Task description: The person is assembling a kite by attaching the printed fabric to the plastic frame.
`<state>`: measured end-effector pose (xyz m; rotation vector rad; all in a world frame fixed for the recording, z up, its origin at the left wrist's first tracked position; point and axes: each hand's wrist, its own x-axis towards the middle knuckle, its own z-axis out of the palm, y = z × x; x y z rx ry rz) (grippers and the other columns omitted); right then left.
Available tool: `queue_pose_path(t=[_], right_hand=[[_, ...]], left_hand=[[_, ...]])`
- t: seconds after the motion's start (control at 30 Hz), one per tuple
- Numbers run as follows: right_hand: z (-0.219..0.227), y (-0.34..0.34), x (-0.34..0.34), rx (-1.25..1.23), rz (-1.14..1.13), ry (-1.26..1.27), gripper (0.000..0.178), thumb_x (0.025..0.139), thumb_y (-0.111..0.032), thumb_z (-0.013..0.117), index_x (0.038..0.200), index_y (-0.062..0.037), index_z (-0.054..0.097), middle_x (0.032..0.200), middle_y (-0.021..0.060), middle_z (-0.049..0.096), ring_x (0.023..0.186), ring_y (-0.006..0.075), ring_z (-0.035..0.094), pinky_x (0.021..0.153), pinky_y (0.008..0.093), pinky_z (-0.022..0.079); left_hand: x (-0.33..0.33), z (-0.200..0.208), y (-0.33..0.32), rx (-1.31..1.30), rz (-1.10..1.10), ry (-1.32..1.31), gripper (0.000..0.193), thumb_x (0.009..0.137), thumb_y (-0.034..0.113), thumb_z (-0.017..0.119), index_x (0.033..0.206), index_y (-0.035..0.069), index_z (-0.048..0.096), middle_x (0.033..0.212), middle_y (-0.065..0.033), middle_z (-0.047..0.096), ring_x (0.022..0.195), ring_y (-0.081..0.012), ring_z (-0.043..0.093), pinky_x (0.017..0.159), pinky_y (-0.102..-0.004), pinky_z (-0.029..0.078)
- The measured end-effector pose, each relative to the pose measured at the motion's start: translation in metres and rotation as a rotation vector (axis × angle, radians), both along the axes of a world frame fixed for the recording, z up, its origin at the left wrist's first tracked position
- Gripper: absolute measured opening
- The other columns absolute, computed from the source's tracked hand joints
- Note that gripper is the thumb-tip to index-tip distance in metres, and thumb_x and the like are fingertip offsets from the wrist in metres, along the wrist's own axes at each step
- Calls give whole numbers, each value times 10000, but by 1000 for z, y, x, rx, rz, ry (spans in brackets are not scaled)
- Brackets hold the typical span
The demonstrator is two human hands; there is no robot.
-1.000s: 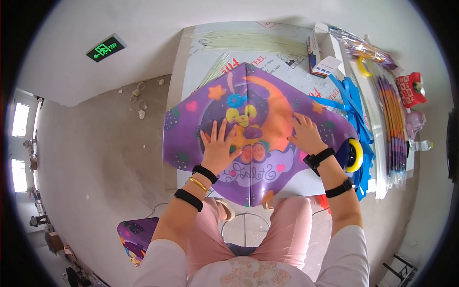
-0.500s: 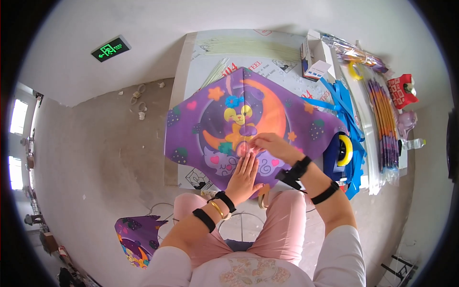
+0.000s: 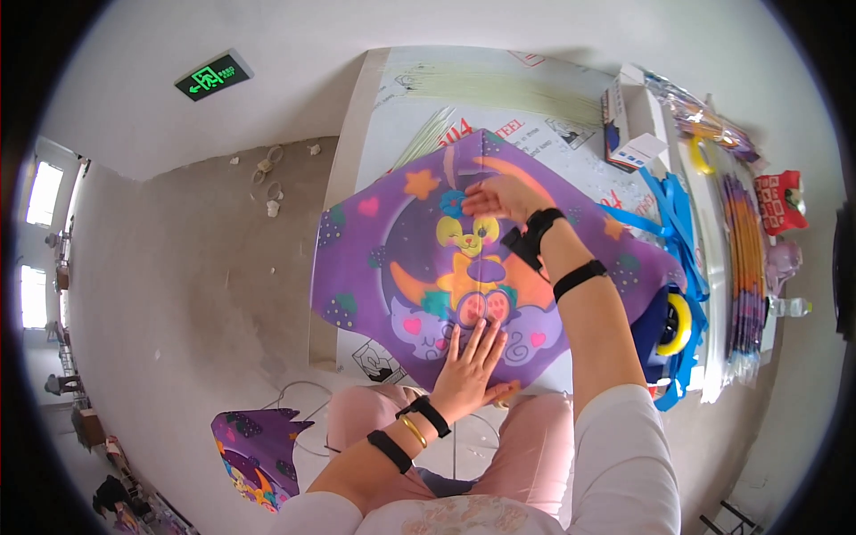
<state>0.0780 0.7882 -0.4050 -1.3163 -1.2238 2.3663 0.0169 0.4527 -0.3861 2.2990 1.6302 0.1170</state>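
Purple kite piece, floor, seven o'clock. Left hand, fingers spread, pressed flat on the near edge of the purple cartoon kite, six o'clock. Kite lies spread on the white table, centre. Right hand, open, palm down on the kite's upper part, twelve o'clock. Blue strips and yellow reel, three o'clock.

Bright even daylight, soft shadows, glaring windows at left, fisheye-bent edges, dark rim

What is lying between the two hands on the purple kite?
In the head view, only the kite and its printed cartoon rabbit lie between left hand and right hand.
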Motion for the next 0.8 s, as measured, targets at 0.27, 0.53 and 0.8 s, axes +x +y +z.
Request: queue_pose_path(t=[0.27,0.53,0.8], right_hand=[[-43,104,-20,-5,-233,352,351,1020,-170,335,1273,54,426,1210,265,601,1117,350,623,945,415,534],[-39,117,-17,78,-360,452,434,1012,-174,333,1422,-31,307,1400,137,494,1221,338,553,954,438,493],[-1,24,20,238,73,383,371,1008,-243,412,1278,-23,538,1253,117,597,1098,275,609,928,379,508]], left_hand=[[-2,-33,37,-83,48,-123,911,872,682,467,1480,20,318,1573,-167,228,1468,-340,169,1144,-609,116],[6,-38,50,-101,25,-32,849,902,634,442,1497,45,298,1585,-153,205,1474,-321,164,1149,-596,129],[8,-21,22,-74,35,-65,817,906,567,486,1498,40,288,1585,-168,188,1469,-385,134,1139,-630,107]])
